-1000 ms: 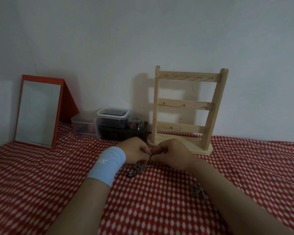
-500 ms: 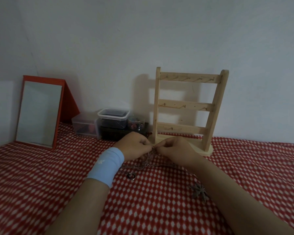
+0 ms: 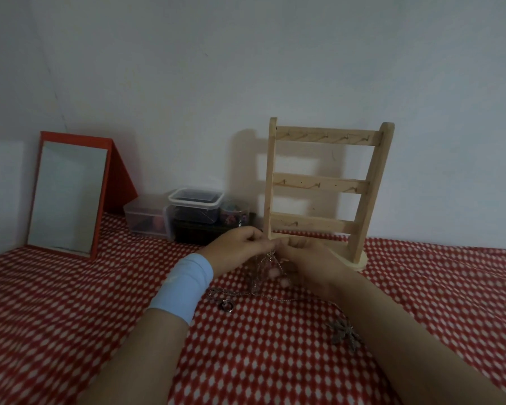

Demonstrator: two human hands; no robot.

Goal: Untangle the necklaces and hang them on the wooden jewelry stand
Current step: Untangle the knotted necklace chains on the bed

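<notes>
My left hand point(image 3: 240, 248) and right hand point(image 3: 310, 263) each pinched the tangled necklaces point(image 3: 262, 276), fingertips nearly touching, just in front of the base of the wooden jewelry stand point(image 3: 322, 187); the chains hung from that pinch down to the cloth; the ring pendant point(image 3: 227, 305) lay on the cloth just beside my blue wristband point(image 3: 184, 287); the star pendant point(image 3: 343, 334) lay by my right forearm, well apart from the ring. Step, as I read it: the untangling, early on; no chain on the stand's three rails, hooks looked bare. Next move probably called for finding the crossing and easing one loop out with small opposite pulls; a hard tug would likely tighten the knot in chain this fine; only after that a lift to a top-rail hook, stand being close behind my hands. Links were too fine and the light too dim to see where the strands crossed. Surface: red tablecloth point(image 3: 70, 317) with white diamond print; red-framed mirror point(image 3: 67, 197) propped at the left; plastic boxes point(image 3: 193, 206) between the mirror and the stand, against a plain pale wall point(image 3: 246, 68).
</notes>
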